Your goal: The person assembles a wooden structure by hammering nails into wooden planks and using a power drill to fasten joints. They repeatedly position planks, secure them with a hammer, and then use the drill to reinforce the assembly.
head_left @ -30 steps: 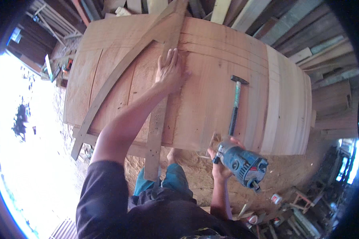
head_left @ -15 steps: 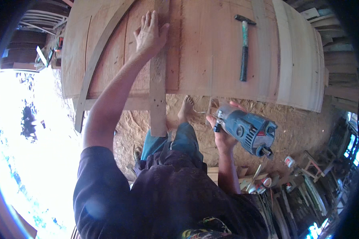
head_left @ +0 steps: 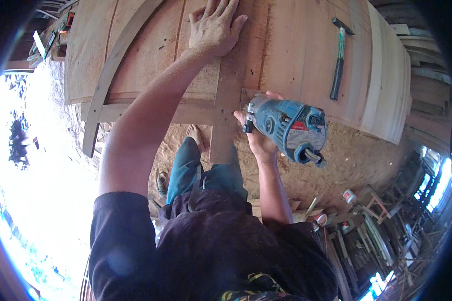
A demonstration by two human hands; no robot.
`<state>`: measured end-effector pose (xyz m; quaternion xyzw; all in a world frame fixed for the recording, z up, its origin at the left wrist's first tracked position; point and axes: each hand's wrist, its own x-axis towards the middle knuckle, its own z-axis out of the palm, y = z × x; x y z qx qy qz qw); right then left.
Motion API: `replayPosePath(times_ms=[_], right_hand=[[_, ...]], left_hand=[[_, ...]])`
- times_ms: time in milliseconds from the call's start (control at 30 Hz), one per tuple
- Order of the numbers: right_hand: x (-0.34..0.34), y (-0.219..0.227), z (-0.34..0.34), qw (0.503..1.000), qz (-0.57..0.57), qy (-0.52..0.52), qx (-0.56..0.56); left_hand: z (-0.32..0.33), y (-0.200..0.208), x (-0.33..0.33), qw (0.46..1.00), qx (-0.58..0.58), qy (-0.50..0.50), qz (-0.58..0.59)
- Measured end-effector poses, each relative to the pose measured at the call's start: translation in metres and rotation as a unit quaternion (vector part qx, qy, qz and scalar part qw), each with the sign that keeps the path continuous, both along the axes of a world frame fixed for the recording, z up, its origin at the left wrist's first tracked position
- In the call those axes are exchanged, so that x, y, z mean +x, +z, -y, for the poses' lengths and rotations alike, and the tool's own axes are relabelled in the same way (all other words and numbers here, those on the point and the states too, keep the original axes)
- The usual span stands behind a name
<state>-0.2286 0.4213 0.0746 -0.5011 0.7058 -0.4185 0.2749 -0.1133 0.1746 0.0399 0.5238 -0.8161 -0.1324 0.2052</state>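
My right hand [head_left: 262,143] grips a blue trim router [head_left: 287,125] by its lower housing, its cord end toward me. The router's base is at the near edge of the wooden panel [head_left: 306,55], close beside a straight wooden strip [head_left: 225,130]. Whether the base touches the wood I cannot tell, and the bit is hidden. Fingers spread, my left hand [head_left: 215,31] lies flat on the wood over the far part of that strip. To its left, a curved wooden strip [head_left: 110,70] runs across the panel.
A hammer [head_left: 340,60] with a green and black handle lies on the panel's right side. Lumber [head_left: 426,75] is stacked beyond the right edge. Wood pieces and a small stool-like frame [head_left: 379,205] stand on the dirt floor [head_left: 356,150] at lower right.
My right hand has brought the router left and forward, to the panel's near edge beside the straight strip. The whole view has shifted. My left hand stays flat on the wood.
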Motion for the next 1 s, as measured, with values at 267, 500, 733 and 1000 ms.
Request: replayPosePath(times_ms=[267, 500, 733, 1000], right_hand=[[0.004, -0.018, 0.005, 0.997, 0.024, -0.058, -0.035], [0.008, -0.012, 0.026, 0.994, -0.028, -0.077, -0.068], [0.000, -0.018, 0.050, 0.994, -0.034, -0.092, -0.050], [-0.013, -0.023, 0.110, 0.984, -0.060, -0.070, -0.154]], left_hand=[[0.004, -0.016, -0.005, 0.997, -0.071, 0.001, -0.003], [0.002, -0.014, -0.004, 0.997, -0.062, 0.007, -0.033], [0.001, -0.014, -0.006, 0.997, -0.059, 0.014, -0.038], [0.001, -0.016, -0.006, 0.997, -0.044, 0.017, -0.061]])
